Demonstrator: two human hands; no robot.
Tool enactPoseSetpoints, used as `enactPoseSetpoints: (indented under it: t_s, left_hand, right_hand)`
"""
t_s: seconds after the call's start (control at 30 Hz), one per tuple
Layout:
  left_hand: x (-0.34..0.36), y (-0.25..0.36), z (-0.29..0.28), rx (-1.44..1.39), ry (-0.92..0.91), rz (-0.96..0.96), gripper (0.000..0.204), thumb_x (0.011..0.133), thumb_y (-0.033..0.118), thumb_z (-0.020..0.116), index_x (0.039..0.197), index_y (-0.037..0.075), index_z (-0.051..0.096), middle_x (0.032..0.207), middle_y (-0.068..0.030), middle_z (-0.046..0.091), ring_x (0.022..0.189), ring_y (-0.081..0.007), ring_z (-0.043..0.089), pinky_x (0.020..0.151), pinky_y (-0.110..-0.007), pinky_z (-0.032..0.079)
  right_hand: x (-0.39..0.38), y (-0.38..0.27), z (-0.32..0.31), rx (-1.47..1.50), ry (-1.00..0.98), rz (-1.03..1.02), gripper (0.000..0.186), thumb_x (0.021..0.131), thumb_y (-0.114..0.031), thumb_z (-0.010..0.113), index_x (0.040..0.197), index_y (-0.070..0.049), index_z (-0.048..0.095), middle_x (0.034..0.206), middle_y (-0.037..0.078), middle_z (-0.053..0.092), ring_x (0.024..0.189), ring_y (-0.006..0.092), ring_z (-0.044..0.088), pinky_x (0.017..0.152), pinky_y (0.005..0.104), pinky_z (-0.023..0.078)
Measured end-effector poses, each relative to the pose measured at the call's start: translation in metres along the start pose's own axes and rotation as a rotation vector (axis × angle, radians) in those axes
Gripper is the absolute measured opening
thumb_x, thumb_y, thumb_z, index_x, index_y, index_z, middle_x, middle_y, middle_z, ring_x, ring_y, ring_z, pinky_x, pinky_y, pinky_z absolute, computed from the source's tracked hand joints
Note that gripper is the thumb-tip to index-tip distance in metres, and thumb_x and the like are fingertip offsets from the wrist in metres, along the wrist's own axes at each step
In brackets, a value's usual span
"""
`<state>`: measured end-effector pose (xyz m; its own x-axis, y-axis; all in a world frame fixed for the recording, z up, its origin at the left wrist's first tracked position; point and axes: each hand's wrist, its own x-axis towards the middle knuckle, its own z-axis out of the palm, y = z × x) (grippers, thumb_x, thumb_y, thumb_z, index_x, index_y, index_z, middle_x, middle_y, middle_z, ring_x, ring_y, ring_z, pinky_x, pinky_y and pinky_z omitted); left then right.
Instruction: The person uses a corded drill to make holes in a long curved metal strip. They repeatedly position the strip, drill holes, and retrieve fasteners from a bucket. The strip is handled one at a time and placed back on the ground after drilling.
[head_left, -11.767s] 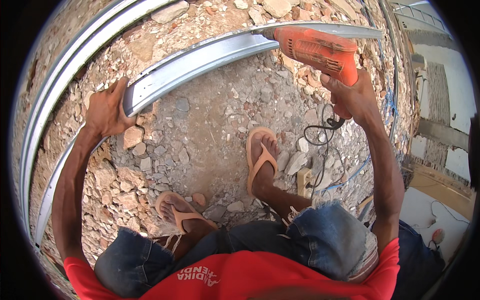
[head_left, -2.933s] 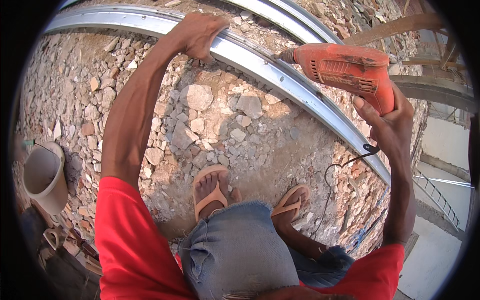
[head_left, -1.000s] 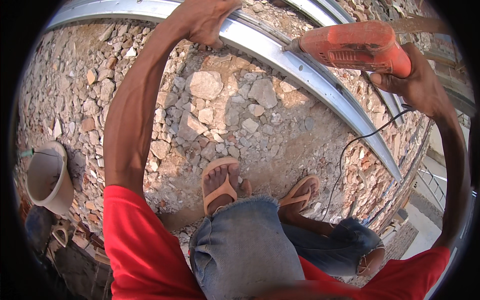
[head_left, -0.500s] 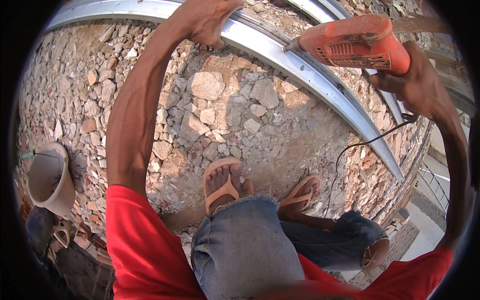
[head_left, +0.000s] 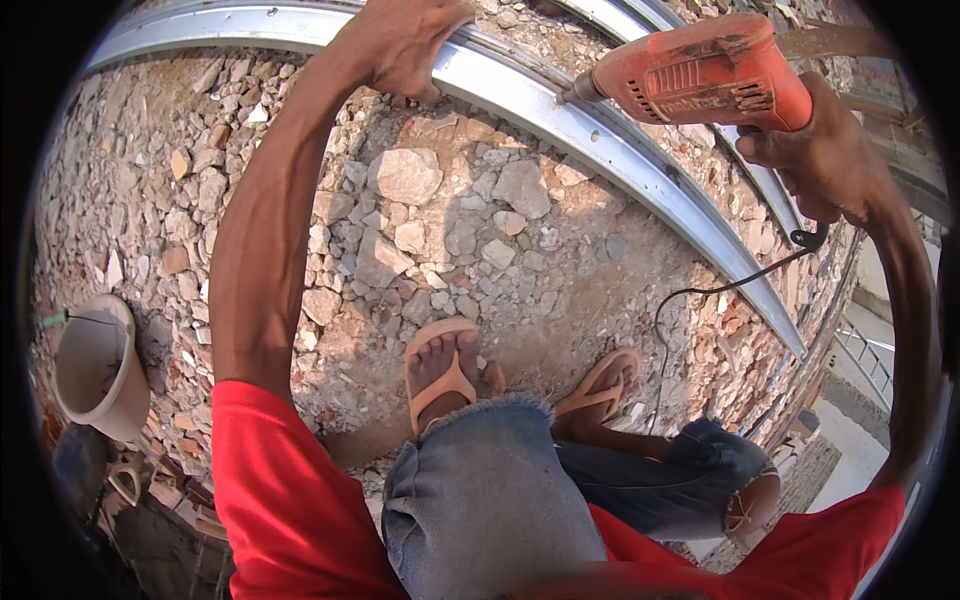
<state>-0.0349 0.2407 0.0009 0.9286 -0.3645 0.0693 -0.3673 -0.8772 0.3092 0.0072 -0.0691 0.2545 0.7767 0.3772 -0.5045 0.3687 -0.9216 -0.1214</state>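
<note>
A long silvery metal channel crosses the upper part of the head view, bent by the lens. My left hand is closed round it near the top centre, its thumb on the near side and the other fingers mostly hidden. A worn red power drill is gripped by its handle in my right hand. Its chuck points left, and the tip meets the channel to the right of my left hand. From the handle a black cord runs down over the rubble.
A second metal channel lies beyond the first. Broken stones and brick pieces cover the ground round my sandalled feet. On the left stands a beige bucket with something green at its rim. A ladder-like frame shows at far right.
The drill has shifted slightly up and left with my right hand, its tip still at the channel. My left hand stays on the channel, and the view has moved a little.
</note>
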Motion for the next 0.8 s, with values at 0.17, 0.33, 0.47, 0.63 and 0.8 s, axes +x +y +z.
enactPoseSetpoints:
  t_s: [0.17,0.33,0.47,0.63,0.8]
  left_hand:
    - [-0.002,0.001,0.0,0.002,-0.02,-0.026,0.091,0.057,0.049,0.088,0.131,0.004,0.06,0.115,-0.0221,0.067,0.113,-0.0387,0.061,0.097,-0.052,0.046]
    - [-0.001,0.0,0.002,0.023,-0.014,-0.017,0.092,0.056,0.05,0.088,0.13,0.004,0.06,0.116,-0.0221,0.067,0.113,-0.039,0.062,0.099,-0.052,0.046]
    - [-0.001,-0.002,0.004,0.009,-0.019,-0.013,0.091,0.057,0.049,0.088,0.131,0.003,0.06,0.118,-0.0226,0.066,0.115,-0.0392,0.061,0.1,-0.052,0.046]
    - [-0.001,-0.002,0.006,0.037,-0.004,-0.011,0.089,0.059,0.047,0.087,0.131,0.001,0.059,0.12,-0.0231,0.065,0.117,-0.0393,0.06,0.101,-0.052,0.046]
    - [-0.003,0.0,0.004,0.008,-0.04,-0.04,0.087,0.061,0.043,0.087,0.131,0.001,0.059,0.12,-0.0232,0.065,0.118,-0.0392,0.059,0.102,-0.051,0.046]
  right_hand:
    - [-0.001,0.019,-0.001,-0.168,0.138,-0.155,0.034,0.08,-0.02,0.076,0.106,0.001,0.07,0.068,0.004,0.058,0.058,0.0154,0.054,0.059,0.0338,0.045]
    - [0.019,0.036,-0.007,-0.481,0.295,-0.571,0.042,0.08,-0.02,0.078,0.112,0.001,0.064,0.081,0.008,0.062,0.069,0.0183,0.06,0.062,0.0345,0.048]
    - [0.018,0.03,-0.017,-0.132,0.026,-0.075,0.045,0.078,-0.02,0.08,0.114,0.001,0.063,0.086,0.01,0.064,0.073,0.0203,0.063,0.064,0.0363,0.05]
    - [0.008,0.019,-0.009,0.022,-0.048,0.156,0.049,0.077,-0.018,0.081,0.117,0.0,0.062,0.09,0.011,0.065,0.075,0.0214,0.064,0.068,0.0378,0.052]
    - [0.01,0.012,-0.01,-0.468,0.057,-0.145,0.059,0.078,-0.016,0.084,0.127,-0.002,0.055,0.102,0.012,0.065,0.078,0.0211,0.065,0.071,0.0363,0.053]
